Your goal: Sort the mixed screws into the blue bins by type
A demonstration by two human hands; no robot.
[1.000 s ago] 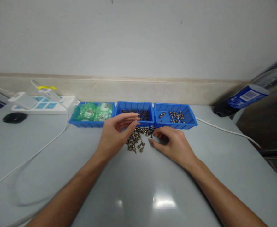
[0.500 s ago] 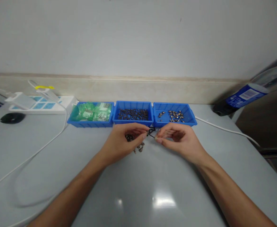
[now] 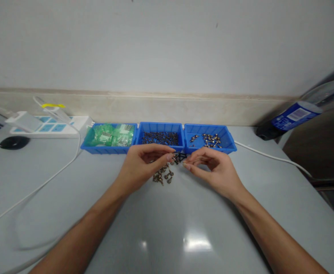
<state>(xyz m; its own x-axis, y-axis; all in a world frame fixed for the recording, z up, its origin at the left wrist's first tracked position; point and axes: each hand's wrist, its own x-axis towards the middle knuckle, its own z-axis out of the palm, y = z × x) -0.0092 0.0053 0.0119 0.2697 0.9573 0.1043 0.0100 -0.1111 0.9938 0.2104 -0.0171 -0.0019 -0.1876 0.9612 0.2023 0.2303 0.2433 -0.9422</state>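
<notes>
Screws (image 3: 158, 177), left hand's (image 3: 140, 166) three o'clock.
We're no longer bridging one to right hand (image 3: 217, 167): passed, perhaps; fingers narrow, contents unclear.

Grey tbl (image 3: 167, 217) w/ 3 bins (image 3: 161, 127), screws (image 3: 158, 177).

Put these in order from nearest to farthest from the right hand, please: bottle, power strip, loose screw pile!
From the right hand:
1. Loose screw pile, just to its left.
2. Bottle, over at the far right.
3. Power strip, way over at the far left.
</notes>
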